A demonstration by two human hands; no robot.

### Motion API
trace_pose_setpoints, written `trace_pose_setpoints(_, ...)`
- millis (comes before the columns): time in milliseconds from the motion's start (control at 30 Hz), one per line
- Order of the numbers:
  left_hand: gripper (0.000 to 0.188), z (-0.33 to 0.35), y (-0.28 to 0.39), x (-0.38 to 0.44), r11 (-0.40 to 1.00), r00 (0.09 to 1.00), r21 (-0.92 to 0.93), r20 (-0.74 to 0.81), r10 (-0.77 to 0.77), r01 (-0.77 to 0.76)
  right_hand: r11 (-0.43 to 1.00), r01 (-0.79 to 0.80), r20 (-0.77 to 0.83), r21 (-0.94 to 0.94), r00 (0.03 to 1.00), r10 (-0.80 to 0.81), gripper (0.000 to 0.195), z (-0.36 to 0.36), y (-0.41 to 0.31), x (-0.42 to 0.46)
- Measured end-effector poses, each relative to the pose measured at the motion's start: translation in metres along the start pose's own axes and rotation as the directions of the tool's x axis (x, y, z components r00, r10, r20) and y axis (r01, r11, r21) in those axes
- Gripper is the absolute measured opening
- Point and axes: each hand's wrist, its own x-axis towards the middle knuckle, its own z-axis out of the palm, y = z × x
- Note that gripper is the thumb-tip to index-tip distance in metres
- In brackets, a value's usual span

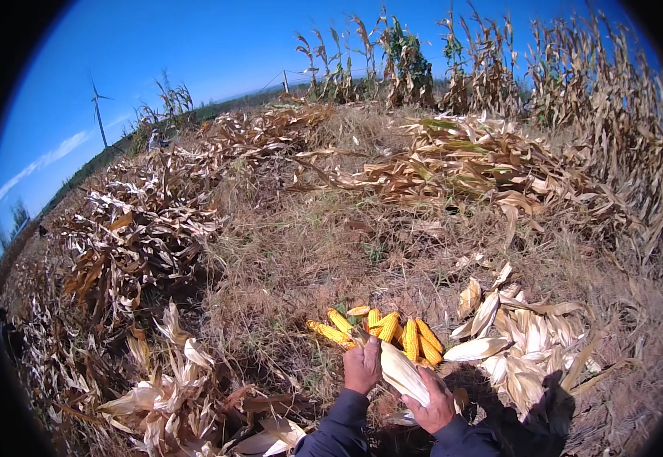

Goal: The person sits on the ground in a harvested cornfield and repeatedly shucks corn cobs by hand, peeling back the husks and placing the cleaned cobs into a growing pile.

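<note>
Between my hands is an ear of corn (401, 370) wrapped in pale dry husk, tilted with its tip toward the upper left. My left hand (362, 365) grips it near the upper end. Lower down, my right hand (433, 404) is closed around the husk on the other side. Just beyond the held ear, several bare yellow corn cobs (411, 340) lie in a small pile on the ground. The held ear hides part of that pile.
Pale loose husks (528, 348) are heaped at the right, and more husks (163, 405) lie at the lower left. Cut corn stalks (154, 228) form a row on the left; another stalk heap (474, 165) lies ahead. Standing dry corn (611, 108) borders the right. A wind turbine (98, 111) rises far off.
</note>
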Motion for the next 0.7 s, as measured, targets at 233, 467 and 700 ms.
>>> trace_pose_setpoints(233, 0.027, 0.006, -0.016, 0.005, 0.843, 0.962, 0.481, 0.006, 0.273, -0.242, 0.977, -0.047, -0.013, 0.209, 0.999, 0.051, 0.063, 0.005, -0.008, 0.006)
trace_pose_setpoints(467, 0.010, 0.036, -0.025, -0.029, 0.764, 0.874, 0.426, 0.219, 0.434, -0.485, 0.719, -0.540, 0.140, 0.437, 0.831, 0.539, 0.033, 0.033, 0.054, 0.002)
trace_pose_setpoints(700, 0.028, 0.032, 0.012, -0.020, 0.977, 0.980, -0.081, -0.053, 0.193, -0.197, 0.593, -0.541, 0.215, 0.596, 0.820, 0.531, 0.062, 0.048, 0.041, -0.002)
